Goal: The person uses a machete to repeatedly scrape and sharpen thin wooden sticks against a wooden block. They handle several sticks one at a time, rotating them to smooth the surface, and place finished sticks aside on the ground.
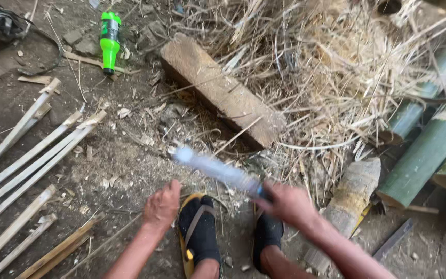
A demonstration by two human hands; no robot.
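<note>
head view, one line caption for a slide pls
Right hand swings a motion-blurred blade above a wooden block while the left hand reaches to the dirt beside split bamboo strips.

Soft daylight is filling the scene, brightest on the straw (pixel 331 67) up and to the right of the hands, where pale stalks are nearly washing out. The ground left of the left hand (pixel 161 206) is lying dimmer and flatter, with only faint shadows. The blade (pixel 215 168) in the right hand (pixel 287 204) is smearing into a pale streak of motion blur. Both hands are looking slightly soft, while the block (pixel 220 90) above them is staying sharp.
</note>
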